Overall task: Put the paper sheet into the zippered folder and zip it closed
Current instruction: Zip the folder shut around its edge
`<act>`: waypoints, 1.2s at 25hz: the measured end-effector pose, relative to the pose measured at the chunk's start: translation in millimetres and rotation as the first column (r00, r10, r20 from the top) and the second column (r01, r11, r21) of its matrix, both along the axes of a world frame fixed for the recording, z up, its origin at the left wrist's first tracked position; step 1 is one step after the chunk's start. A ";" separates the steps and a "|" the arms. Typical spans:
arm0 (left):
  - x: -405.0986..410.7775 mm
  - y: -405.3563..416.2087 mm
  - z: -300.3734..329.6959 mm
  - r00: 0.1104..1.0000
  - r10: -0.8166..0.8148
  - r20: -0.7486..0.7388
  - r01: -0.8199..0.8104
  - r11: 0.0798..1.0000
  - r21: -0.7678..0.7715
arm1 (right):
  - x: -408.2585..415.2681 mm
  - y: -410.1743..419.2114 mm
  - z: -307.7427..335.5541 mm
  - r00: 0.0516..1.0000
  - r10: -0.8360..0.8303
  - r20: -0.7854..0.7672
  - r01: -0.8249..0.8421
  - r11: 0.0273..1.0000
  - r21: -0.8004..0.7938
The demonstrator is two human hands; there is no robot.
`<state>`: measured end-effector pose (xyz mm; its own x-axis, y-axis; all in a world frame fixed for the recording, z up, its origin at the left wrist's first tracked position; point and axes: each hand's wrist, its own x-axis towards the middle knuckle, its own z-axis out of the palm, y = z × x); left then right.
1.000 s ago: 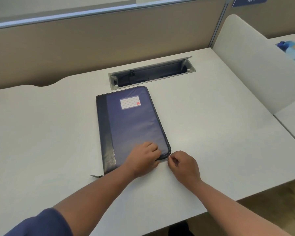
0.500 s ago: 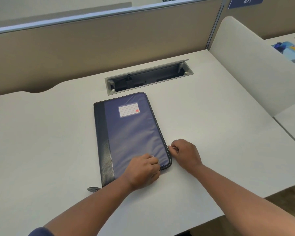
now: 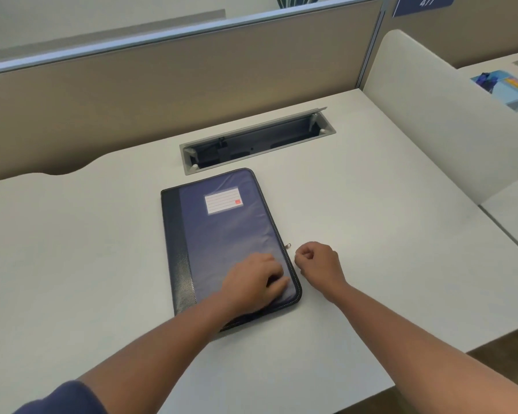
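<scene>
The zippered folder point(image 3: 222, 231) lay flat and closed on the white tabletop point(image 3: 371, 234), just in front of the open cable tray point(image 3: 256, 141) sunk into the tabletop near the beige partition point(image 3: 162, 85). Its cover was dark blue with a black strip down the spine side, and a small white label point(image 3: 222, 200) with a red mark sat near its far end. No paper sheet could be seen outside the folder.

The left hand point(image 3: 253, 282) rested on the near right part of the cover, fingers bent and pressing down on the fabric close to the rounded corner; its grip was not wrapped round anything. The right hand point(image 3: 317, 261) lay on the tabletop just beside the folder's right edge, its grip clenched, with thumb and forefinger pinched together. Whether anything was held between them could not be told. A small metal zipper pull point(image 3: 288, 245) stuck out from the folder's right edge, a little beyond the right hand's fingertips and apart from them.

A dark blue sleeve point(image 3: 60, 398) covered the left upper arm. To the right, past a white divider panel point(image 3: 431, 115), a light blue box point(image 3: 509, 91) stood on the neighbouring desk. A blue sign point(image 3: 423, 3) with the number 477 hung above the partition.
</scene>
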<state>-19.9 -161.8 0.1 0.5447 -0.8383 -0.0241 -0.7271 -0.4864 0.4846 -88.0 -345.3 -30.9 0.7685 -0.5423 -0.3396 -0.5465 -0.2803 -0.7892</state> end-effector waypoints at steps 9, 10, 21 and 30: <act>57.2 -94.1 8.3 0.991 0.126 0.042 -0.132 0.893 0.430 | -21.5 -1.6 8.7 0.999 0.046 0.009 -0.046 0.914 0.402; 58.8 -101.1 9.8 0.991 0.110 0.071 -0.131 0.860 0.494 | -19.8 -1.5 7.8 0.999 0.041 0.002 -0.038 0.915 0.401; 84.1 -116.4 8.2 0.990 0.080 0.115 -0.128 0.845 0.520 | -4.3 -2.5 4.6 0.993 0.109 -0.050 -0.086 0.937 0.339; 165.1 -113.6 16.5 0.939 0.283 0.193 -0.324 0.917 0.233 | 12.0 -17.8 8.3 0.966 0.230 -0.119 -0.160 0.890 0.427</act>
<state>145.2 -275.3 16.6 0.7861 -0.6077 -0.1130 -0.5792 -0.7881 0.2086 -76.0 -363.0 -22.6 0.7597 -0.1720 -0.6272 -0.6440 -0.0645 -0.7623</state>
